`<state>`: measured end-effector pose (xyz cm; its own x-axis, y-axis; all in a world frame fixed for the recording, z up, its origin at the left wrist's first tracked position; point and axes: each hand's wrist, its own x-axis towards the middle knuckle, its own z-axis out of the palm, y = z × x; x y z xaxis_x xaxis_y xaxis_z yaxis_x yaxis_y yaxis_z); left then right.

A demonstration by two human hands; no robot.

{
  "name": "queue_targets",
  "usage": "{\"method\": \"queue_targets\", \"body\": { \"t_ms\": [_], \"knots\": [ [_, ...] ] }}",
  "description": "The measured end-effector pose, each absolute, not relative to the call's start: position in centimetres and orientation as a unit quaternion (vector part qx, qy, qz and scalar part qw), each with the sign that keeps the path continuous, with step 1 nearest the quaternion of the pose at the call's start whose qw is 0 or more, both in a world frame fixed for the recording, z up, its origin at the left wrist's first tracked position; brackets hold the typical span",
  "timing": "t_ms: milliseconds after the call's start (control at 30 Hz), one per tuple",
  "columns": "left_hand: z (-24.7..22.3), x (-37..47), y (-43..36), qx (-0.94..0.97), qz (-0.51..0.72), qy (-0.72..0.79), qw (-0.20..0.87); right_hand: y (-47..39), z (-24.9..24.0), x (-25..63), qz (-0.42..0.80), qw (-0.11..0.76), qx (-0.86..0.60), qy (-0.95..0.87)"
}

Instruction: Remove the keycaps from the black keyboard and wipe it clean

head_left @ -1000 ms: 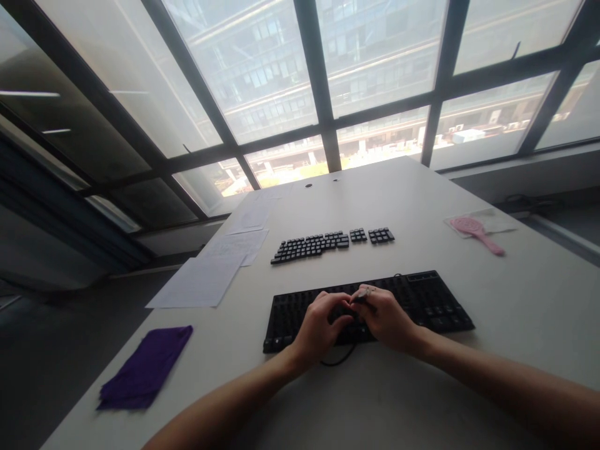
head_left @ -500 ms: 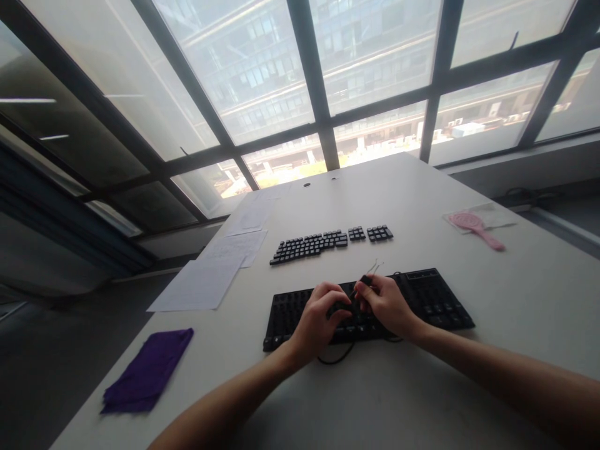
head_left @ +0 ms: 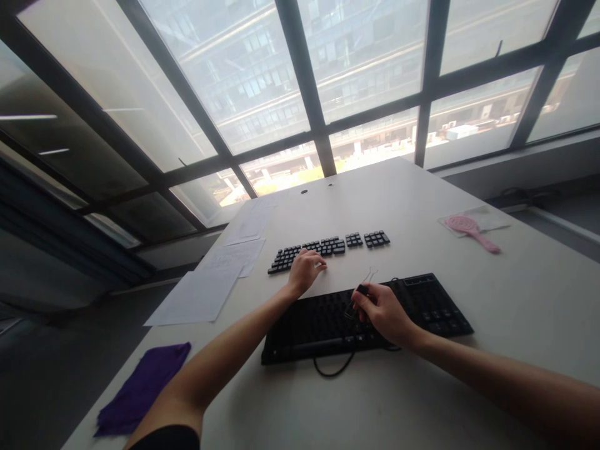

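A black keyboard (head_left: 434, 306) lies on the white table, its cable looping out at the front edge. Over its middle, my right hand (head_left: 377, 309) is closed on a small tool (head_left: 362, 289) with a black handle and thin wire prongs that point up and away. Beyond the keyboard, loose black keycaps (head_left: 335, 245) stand in rows, in separate groups. My left hand (head_left: 307, 272) is at the near edge of the left group, thumb and fingers pinched together; a tiny dark thing at the fingertips is too small to name.
White paper sheets (head_left: 194, 297) lie along the left side of the table, and a folded purple cloth (head_left: 143, 387) is at the near left. A pink hand mirror or brush (head_left: 469, 226) rests on a clear plastic bag at the right. Large windows stand behind.
My left hand has moved from the keyboard, away from me, to the keycap rows. My right hand stays over the keyboard with the wire tool. The view has shifted slightly.
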<state>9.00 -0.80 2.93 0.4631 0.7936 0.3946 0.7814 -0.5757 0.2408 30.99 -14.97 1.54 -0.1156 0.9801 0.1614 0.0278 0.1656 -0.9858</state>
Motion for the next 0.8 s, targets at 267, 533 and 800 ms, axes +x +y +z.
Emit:
{"method": "queue_targets", "body": {
  "t_ms": [267, 533, 800],
  "knots": [
    [2.7, 8.4, 0.2, 0.835, 0.245, 0.491, -0.035, -14.8, 1.3, 31.0, 0.493, 0.494, -0.428, -0.574],
    [3.1, 8.6, 0.6, 0.824, 0.254, 0.506, -0.022, -15.2, 2.1, 31.2, 0.496, 0.497, -0.421, -0.574],
    [6.2, 10.6, -6.7, 0.840, 0.304, 0.448, 0.019, -15.1, 3.4, 32.4, 0.400, 0.459, -0.422, -0.672]
  ]
}}
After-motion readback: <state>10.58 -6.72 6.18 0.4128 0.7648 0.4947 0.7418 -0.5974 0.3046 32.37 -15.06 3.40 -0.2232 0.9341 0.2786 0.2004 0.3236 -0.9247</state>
